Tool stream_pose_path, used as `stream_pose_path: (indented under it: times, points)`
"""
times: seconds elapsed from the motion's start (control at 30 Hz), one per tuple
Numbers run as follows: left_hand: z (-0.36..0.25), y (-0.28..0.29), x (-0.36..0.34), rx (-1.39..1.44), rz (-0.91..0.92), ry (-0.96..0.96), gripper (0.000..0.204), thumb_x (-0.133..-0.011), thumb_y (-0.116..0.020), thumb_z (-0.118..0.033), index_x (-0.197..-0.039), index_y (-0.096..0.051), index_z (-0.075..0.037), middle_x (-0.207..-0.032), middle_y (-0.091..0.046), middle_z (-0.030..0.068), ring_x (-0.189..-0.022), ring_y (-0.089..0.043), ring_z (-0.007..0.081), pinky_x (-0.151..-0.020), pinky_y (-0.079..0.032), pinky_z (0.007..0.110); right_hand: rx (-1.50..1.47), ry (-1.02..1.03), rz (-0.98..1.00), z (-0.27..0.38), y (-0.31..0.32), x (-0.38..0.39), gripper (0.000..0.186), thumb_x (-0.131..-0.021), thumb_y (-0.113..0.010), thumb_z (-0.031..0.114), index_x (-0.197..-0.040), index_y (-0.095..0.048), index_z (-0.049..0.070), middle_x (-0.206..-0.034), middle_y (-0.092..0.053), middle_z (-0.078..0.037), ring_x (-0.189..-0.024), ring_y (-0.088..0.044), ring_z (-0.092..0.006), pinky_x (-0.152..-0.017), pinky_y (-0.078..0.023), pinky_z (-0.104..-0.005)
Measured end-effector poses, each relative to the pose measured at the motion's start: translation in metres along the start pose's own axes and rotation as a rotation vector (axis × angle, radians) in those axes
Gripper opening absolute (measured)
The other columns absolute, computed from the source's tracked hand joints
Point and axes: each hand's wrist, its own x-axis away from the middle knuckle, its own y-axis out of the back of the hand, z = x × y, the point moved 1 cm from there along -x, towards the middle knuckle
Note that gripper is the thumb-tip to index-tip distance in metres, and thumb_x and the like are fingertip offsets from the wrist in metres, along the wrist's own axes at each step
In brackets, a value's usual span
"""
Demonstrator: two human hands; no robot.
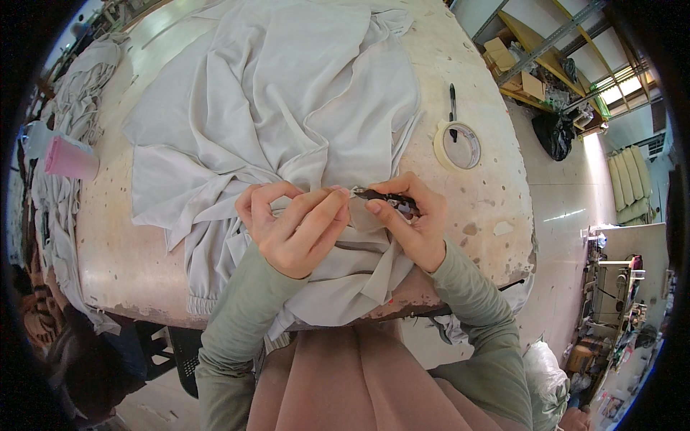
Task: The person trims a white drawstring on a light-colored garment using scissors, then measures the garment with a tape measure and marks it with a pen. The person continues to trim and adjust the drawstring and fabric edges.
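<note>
A light grey garment of thin cloth lies bunched and creased across the table, its near folds hanging over the front edge. At its gathered middle, my left hand pinches a bit of the cloth between thumb and fingertips. My right hand is closed around small black thread snips, whose metal tips point left and almost meet my left fingertips. The exact spot between the tips and the cloth is too small to make out.
A roll of masking tape and a black pen lie on the worn table to the right. At the left stand a pink container and more grey cloth. Shelving is beyond the right edge; a person is at lower left.
</note>
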Motion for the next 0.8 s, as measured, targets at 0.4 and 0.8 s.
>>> stream_pose_path:
  times: [0.4, 0.8]
  points:
    - [-0.002, 0.0, -0.001, -0.009, -0.001, 0.008, 0.028, -0.06, -0.075, -0.013, -0.087, -0.069, -0.015, -0.082, -0.064, -0.0087, -0.075, -0.051, 0.0153, -0.077, -0.029, 0.034, 0.106, 0.028, -0.061, 0.0, 0.001, 0.001, 0.02, -0.08, -0.073, 0.014, -0.092, -0.065, 0.001, -0.076, -0.067, -0.009, -0.068, -0.059, -0.0069, -0.058, -0.046, -0.0217]
    - [-0.004, -0.019, -0.001, 1.33, 0.496, 1.138, 0.021, -0.081, -0.07, -0.005, -0.1, -0.063, 0.001, -0.085, -0.068, 0.0053, -0.079, -0.059, 0.0078, -0.069, -0.046, 0.021, -0.408, -0.26, 0.018, 0.001, -0.001, -0.008, 0.021, -0.088, -0.061, 0.019, -0.099, -0.061, 0.0, -0.081, -0.054, 0.002, -0.075, -0.046, -0.0049, -0.069, -0.036, -0.0191]
